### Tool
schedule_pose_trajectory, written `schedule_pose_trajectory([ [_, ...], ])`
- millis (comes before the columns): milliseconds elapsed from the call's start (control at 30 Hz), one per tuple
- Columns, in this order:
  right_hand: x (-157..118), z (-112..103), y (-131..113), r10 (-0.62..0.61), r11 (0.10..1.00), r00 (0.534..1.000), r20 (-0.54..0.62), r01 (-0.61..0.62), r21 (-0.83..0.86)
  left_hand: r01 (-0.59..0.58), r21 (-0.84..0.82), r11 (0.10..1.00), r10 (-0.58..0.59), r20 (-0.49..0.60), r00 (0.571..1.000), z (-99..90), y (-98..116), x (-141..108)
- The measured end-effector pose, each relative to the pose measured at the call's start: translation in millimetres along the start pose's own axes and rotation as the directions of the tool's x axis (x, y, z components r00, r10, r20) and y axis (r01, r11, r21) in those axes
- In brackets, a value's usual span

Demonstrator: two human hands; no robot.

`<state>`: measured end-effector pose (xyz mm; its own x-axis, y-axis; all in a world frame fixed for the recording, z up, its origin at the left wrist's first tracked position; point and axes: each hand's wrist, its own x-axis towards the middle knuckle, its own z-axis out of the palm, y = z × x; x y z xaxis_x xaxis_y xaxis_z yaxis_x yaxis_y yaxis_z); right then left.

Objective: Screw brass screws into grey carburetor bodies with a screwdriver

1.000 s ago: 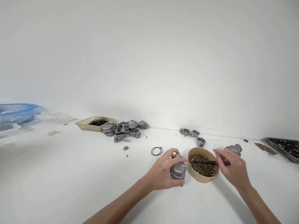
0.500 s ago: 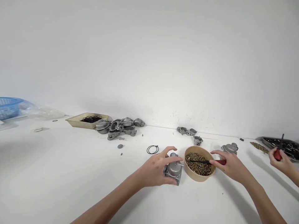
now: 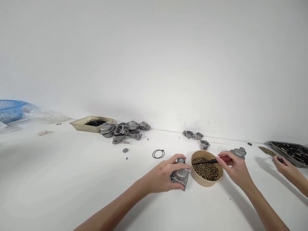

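My left hand (image 3: 168,175) is closed around a grey metal housing (image 3: 181,175) with a domed body and a small spout, resting on the white table. Just right of it stands a round tan tub (image 3: 207,183) filled with brass-coloured screws (image 3: 205,170). My right hand (image 3: 234,166) grips the red handle of a screwdriver (image 3: 225,158) over the tub. The dark shaft slants down to the left, its tip among or just above the screws; I cannot tell which.
A co-worker's hand (image 3: 286,166) holds a dark-handled tool at right, near a black tray (image 3: 288,154) and loose screws (image 3: 266,151). Black rings (image 3: 158,154) lie behind my left hand. Grey housings (image 3: 120,130) pile beside a cream tray (image 3: 84,128); a blue basket (image 3: 11,110) stands far left.
My right hand has raised the screwdriver's handle, so the shaft tilts more steeply into the tub. My left hand keeps its hold. The co-worker's hand has lowered and turned its tool.
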<state>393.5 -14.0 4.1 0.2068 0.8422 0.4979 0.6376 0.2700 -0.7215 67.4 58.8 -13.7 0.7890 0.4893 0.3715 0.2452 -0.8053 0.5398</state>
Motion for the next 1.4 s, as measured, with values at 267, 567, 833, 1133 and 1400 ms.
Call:
schedule_pose_trajectory([
  [267, 2.9, -5.1, -1.6, 0.039, 0.999, 0.995, -0.091, -0.036, 0.026, -0.003, -0.056, 0.998, 0.005, 0.028, 1.000, -0.6, 1.1, -1.5],
  [567, 4.0, -10.6, -9.4, 0.073, 0.994, 0.982, -0.175, -0.058, 0.094, 0.037, -0.159, 0.987, -0.030, 0.046, 0.999, 0.7, 10.6, -0.1],
  [833, 1.2, -11.6, -25.4, 0.112, 0.966, 0.986, -0.123, -0.079, 0.246, 0.036, -0.196, 0.980, -0.024, 0.063, 0.998, -3.0, 22.5, 2.1],
  [1133, -4.9, -5.8, -33.0, 0.100, 0.945, 0.993, -0.066, -0.074, 0.319, 0.072, -0.239, 0.968, -0.061, 0.052, 0.997, 0.5, 23.6, 3.8],
  [1400, -6.6, -3.7, -40.9, 0.114, 0.940, 0.993, -0.035, -0.096, 0.326, 0.079, -0.222, 0.972, -0.095, -0.062, 0.994, 12.9, 22.2, 4.9],
])
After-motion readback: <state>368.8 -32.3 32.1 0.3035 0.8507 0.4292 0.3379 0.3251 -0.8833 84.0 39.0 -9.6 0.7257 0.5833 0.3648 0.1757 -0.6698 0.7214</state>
